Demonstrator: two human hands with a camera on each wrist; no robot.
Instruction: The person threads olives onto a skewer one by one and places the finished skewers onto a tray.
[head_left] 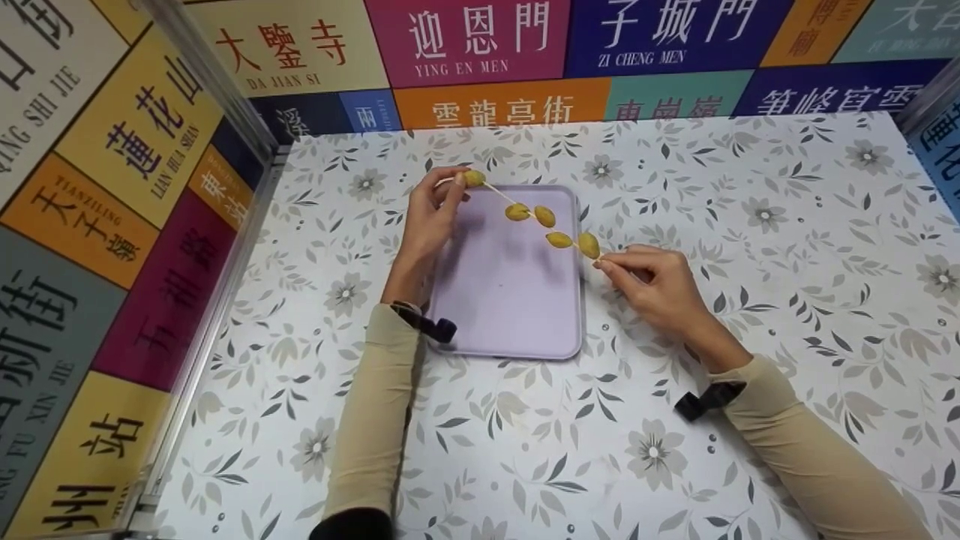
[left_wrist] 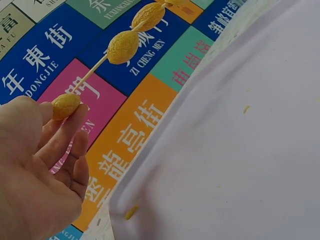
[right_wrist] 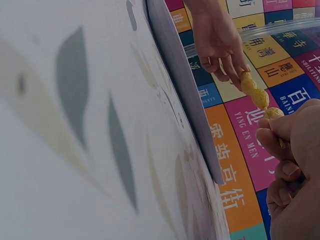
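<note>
A thin pale skewer (head_left: 498,192) carries several yellow, wrinkled oval fruits (head_left: 558,240) and slants over a lilac tray (head_left: 510,315). At its upper left end, my left hand (head_left: 433,214) pinches one yellow fruit (left_wrist: 66,106) between thumb and fingers. A bare stretch of stick separates that fruit from the others. My right hand (head_left: 660,289) pinches the skewer's lower right end, just below the last fruit (head_left: 589,245). In the right wrist view, the fingers of the right hand (right_wrist: 295,165) hide most of that end.
Small yellow bits (left_wrist: 131,212) lie on the tray. A floral-patterned cloth (head_left: 652,450) covers the table. Colourful panels with large characters (head_left: 480,37) stand along the back and left sides.
</note>
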